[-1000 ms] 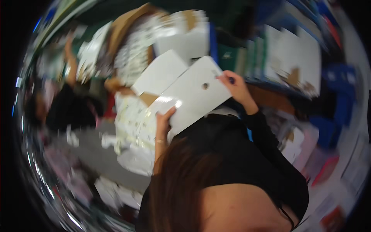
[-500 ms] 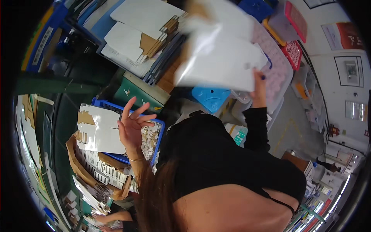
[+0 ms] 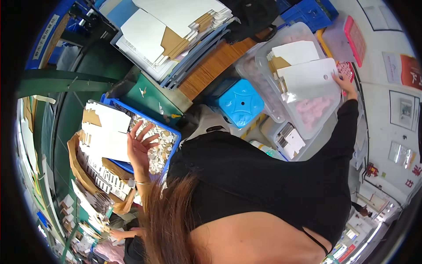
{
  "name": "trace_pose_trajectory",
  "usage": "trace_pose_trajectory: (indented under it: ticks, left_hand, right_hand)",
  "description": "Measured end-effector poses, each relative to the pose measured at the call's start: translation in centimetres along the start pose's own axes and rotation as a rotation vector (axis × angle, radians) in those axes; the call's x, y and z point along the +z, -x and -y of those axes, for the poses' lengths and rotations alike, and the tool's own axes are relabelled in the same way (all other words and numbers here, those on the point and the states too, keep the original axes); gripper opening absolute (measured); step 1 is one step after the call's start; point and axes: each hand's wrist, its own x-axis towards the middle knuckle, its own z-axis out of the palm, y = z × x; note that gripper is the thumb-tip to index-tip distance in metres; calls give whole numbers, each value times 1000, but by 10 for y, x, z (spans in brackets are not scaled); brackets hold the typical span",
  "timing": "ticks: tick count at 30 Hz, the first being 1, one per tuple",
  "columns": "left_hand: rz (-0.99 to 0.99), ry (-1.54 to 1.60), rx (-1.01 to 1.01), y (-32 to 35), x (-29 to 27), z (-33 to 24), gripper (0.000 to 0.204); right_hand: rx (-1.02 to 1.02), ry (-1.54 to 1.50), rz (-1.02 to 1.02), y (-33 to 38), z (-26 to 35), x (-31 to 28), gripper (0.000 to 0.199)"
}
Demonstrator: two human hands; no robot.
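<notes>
My right hand (image 3: 345,86), arm stretched out to the right, grips the edge of a flat white carton blank (image 3: 305,79) with brown notched parts. The blank rests on a translucent plastic bin (image 3: 314,118) with pink contents showing. Another white blank (image 3: 296,51) lies partly beneath it. On the left, my left hand (image 3: 141,149) is open with fingers spread and holds nothing. It hovers beside more white carton blanks (image 3: 103,136) and over a blue crate (image 3: 175,147) of small white and tan cut-out scraps (image 3: 160,152).
Taller stacks of white blanks (image 3: 176,20) stand at the far side near a brown wooden surface (image 3: 211,68). A blue stool (image 3: 241,103) stands ahead of me. A brown paper bag (image 3: 74,154) and another person's hand (image 3: 116,234) are at lower left.
My right hand has moved right with the carton blank, from mid-air onto the translucent bin. My left hand stays open by the crate. The whole view has shifted somewhat.
</notes>
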Motion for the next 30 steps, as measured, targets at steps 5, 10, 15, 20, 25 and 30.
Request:
trace_pose_trajectory:
  ticks: [5,10,15,20,25,30]
  left_hand:
    - [-135,-112,-38,-2,-6,-3,54]
    - [-355,-88,-64,20,-18,8,49]
    - [-616,-119,-39,33,-54,36,43]
    - [-1169,-679,292,6,-167,46,48]
    - [-1361,-1111,163,-43,-219,22,90]
    - [-1493,-953,32,-57,-213,17,89]
  right_hand:
    - [96,368,357,-102,-10,7,43]
    - [210,578,139,-115,6,87,40]
    - [39,682,17,-59,24,135,39]
    - [29,760,-201,-97,3,151,40]
    - [174,841,-515,-120,-30,150,41]
    - [-294,737,-608,-22,95,156,37]
